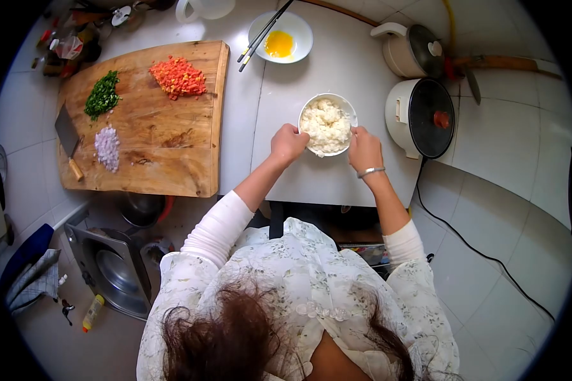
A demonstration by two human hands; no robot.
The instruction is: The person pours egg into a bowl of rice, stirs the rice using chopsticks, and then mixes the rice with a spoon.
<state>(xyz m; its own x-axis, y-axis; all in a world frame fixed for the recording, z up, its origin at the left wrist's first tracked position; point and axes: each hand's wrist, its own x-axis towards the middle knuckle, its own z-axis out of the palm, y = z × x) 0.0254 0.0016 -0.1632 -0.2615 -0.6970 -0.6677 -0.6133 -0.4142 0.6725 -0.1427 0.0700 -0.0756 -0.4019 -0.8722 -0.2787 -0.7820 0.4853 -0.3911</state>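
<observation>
A white bowl (303,114) heaped with cooked rice (326,125) is between my two hands over the light countertop. My left hand (290,145) grips its left rim, fingers closed with the thumb toward the rice. On the opposite side my right hand (365,151), with a bracelet at the wrist, is closed on the right rim. Whether the bowl rests on the counter or is slightly raised, I cannot tell. Behind it stands another bowl (303,39) holding beaten-looking yellow egg (279,44), with dark chopsticks (260,39) laid across its left side.
On the left, a wooden cutting board (171,159) carries chopped greens (102,95), diced red-orange pieces (178,77), chopped pale purple onion (107,148) and a cleaver (67,133). A lidded electric pot (400,117) and a smaller cooker (397,54) stand right. A black cord (464,236) hangs down.
</observation>
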